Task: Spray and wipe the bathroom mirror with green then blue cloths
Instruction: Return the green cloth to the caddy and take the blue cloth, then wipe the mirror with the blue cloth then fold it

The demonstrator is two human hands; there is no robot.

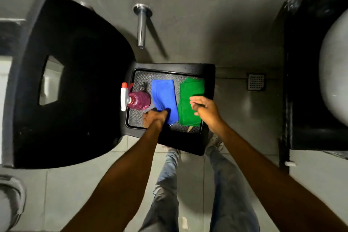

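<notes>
Here our left hand (154, 117) pinches the blue cloth's (164, 96) near edge while our right hand (204, 108), loosely curled and empty, hovers over the green cloth (190, 103); grabbing blue first would reverse the order.

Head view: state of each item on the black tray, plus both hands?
Pink spray bottle with white trigger: on the tray's left side, untouched.
Blue cloth: folded, flat, near end under left hand.
Green cloth: folded, flat, under right hand.
Black tray: holds all three.
Left hand: gripping blue cloth's edge.
Right hand: on green cloth, grip unclear.
</notes>
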